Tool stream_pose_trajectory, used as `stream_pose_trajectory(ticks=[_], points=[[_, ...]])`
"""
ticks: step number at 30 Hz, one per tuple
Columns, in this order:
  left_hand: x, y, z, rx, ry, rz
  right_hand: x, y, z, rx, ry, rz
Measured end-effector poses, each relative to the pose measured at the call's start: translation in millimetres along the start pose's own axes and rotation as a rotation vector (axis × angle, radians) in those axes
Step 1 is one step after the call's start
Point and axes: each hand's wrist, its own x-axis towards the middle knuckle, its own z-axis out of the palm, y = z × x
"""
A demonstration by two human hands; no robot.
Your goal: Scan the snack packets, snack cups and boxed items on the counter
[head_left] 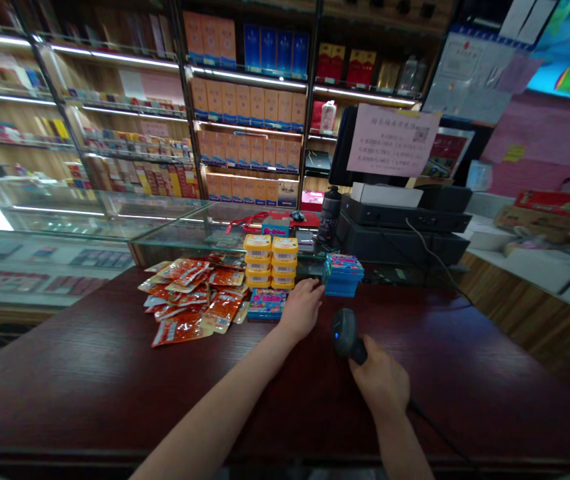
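Observation:
My right hand (382, 380) is wrapped round the handle of a black barcode scanner (345, 333), whose head points up and away over the dark red counter. My left hand (305, 310) reaches forward, fingers stretched out and slightly bent, between two stacks of small blue printed packs. The left stack (267, 303) lies beside the wrist side of that hand; the right stack (345, 275) stands just past its fingertips. Whether the fingertips touch the packs I cannot tell. Behind the left stack, yellow-lidded plastic tubs (271, 261) rise in two columns. Orange snack pouches (189, 293) lie heaped at the left.
A glass display case (179, 230) borders the counter's far side. A black bottle (330, 217) stands near the monitor with a handwritten paper sign (392, 140). The scanner's cable (439, 433) trails toward the lower right. Shelves of boxed goods (249, 100) line the back wall.

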Motion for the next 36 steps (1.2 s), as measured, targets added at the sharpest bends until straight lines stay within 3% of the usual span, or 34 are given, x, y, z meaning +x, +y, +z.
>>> stream_pose_trajectory(ticks=[6,10,18,22,25,27,30,33,36], points=[[68,16,26,0.094,-0.103,0.143,1,3,-3,0.03,-0.023,-0.037],[91,19,38,0.188,-0.161,0.167,1,3,-3,0.035,-0.031,-0.028],[93,21,28,0.281,-0.066,0.234,6,5,4,0.016,-0.028,-0.019],[89,18,10,0.294,-0.08,0.314,6,4,5,0.015,-0.022,-0.011],[72,10,-10,0.267,-0.017,0.321,5,4,4,0.024,-0.024,-0.005],[52,4,-22,0.215,0.076,0.259,4,4,4,0.018,-0.025,-0.008],[15,-8,-29,-0.014,0.307,0.026,3,4,3,-0.006,-0.032,-0.008],[-20,-20,-23,-0.514,0.547,-0.37,1,2,2,-0.034,-0.049,-0.01],[-46,-29,-16,-1.107,0.598,-0.682,-1,-3,0,-0.028,-0.064,-0.029]])
